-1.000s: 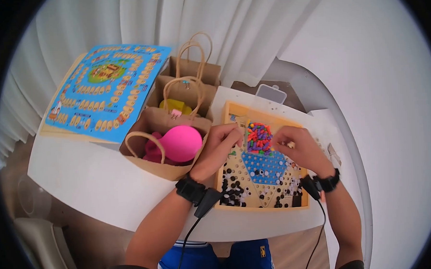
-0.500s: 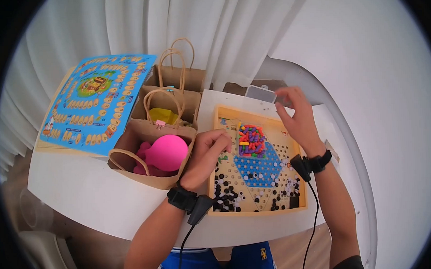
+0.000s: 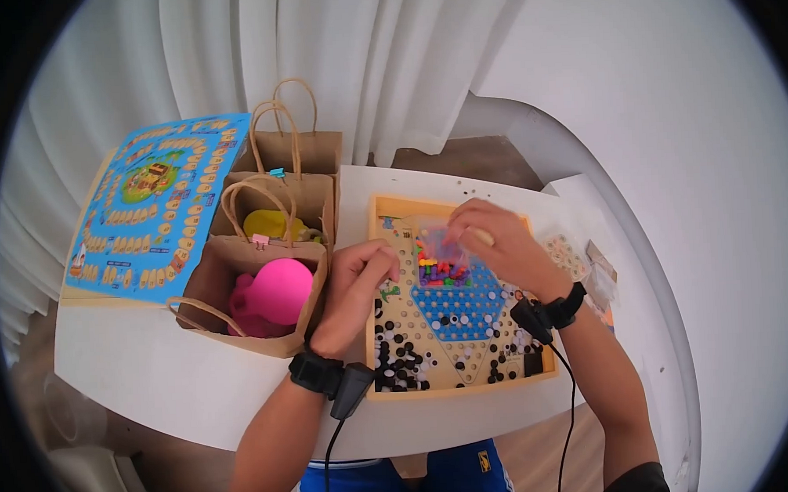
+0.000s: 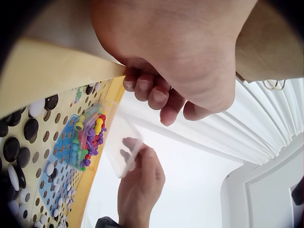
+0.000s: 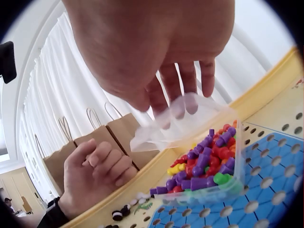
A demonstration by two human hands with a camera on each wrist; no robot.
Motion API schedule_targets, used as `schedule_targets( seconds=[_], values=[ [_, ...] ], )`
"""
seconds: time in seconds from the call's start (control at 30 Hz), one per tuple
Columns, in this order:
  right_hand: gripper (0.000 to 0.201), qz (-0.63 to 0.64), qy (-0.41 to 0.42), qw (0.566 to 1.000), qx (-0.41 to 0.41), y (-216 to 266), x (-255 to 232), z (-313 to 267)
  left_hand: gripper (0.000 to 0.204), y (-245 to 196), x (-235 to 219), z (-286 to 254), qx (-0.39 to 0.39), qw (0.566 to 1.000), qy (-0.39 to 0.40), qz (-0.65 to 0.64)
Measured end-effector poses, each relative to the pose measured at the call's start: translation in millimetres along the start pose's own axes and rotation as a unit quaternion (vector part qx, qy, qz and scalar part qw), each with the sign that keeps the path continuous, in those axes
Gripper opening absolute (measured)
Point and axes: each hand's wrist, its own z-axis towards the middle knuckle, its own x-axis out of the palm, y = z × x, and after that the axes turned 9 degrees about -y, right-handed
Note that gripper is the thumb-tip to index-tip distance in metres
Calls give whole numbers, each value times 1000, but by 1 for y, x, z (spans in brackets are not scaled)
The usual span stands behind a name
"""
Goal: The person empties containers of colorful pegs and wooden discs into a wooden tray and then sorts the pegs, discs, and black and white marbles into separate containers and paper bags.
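My right hand (image 3: 506, 248) holds a clear plastic lid (image 5: 209, 111), tilted over the small clear box (image 5: 216, 194). Colourful pegs (image 5: 202, 164) in red, purple, green and yellow fill that box. It stands on a Chinese checkers board (image 3: 405, 303) with a blue hexagon and a raised wooden rim. At the board's left side, my left hand (image 3: 356, 287) rests with loosely curled fingers and nothing in its grasp. Black and white game pieces (image 3: 401, 367) lie scattered over the front of the board.
Brown paper bags (image 3: 266, 326) stand left of the board; a pink object (image 3: 282, 289) pokes out of the nearest. Beyond them lies a blue board game sheet (image 3: 115, 205). Small packets (image 3: 599, 277) sit right of the board. A few tiny pieces lie behind it on the white table (image 3: 198, 400).
My right hand reached from the peg box to the clear lid behind the board, took it and brought it over the box. The left hand stays beside the board's left rim.
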Motion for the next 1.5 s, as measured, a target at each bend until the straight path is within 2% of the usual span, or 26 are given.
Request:
schedule_targets(
  seconds=[0.03, 0.07, 0.13, 0.23, 0.33, 0.57, 0.63, 0.77, 1.03, 1.27, 1.37, 1.5],
  values=[
    [17, -23, 26, 999, -38, 1, 5, -3, 40, -1, 0, 0, 4, 1000, -3, 8],
    [17, -24, 24, 999, -36, 3, 8, -6, 40, -2, 0, 0, 8, 1000, -6, 16],
    [14, 19, 69, 997, -6, 4, 13, -10, 40, -2, 1, 0, 3, 1000, -4, 10],
    [20, 42, 80, 996, -19, -9, 21, -10, 40, -3, 2, -1, -3, 1000, -6, 4],
    [23, -23, 75, 995, -57, -20, 27, -12, 40, -4, 1, -1, -6, 1000, -9, 9],
    [26, -7, 101, 995, -10, -14, 21, -18, 39, 3, -2, 0, -18, 1000, -11, 14],
    [32, -60, 92, 993, -38, -14, 19, -23, 39, 1, -1, -1, -19, 1000, -8, 17],
    [38, -80, 103, 990, -45, -5, 13, -30, 40, 3, -1, -1, -24, 999, -19, 17],
    [51, -182, 80, 973, -115, -2, 12, -29, 39, -3, 1, -1, -21, 999, -32, 19],
    [45, -184, 122, 972, -80, 2, 13, -19, 43, 0, 1, 0, 4, 999, -33, 31],
    [46, -189, 98, 972, -98, -3, 13, -19, 47, 2, -2, 0, 4, 999, -31, 37],
    [55, -210, 141, 964, -88, -3, 12, -15, 51, 3, 2, 1, 24, 998, -47, 42]
  ],
)
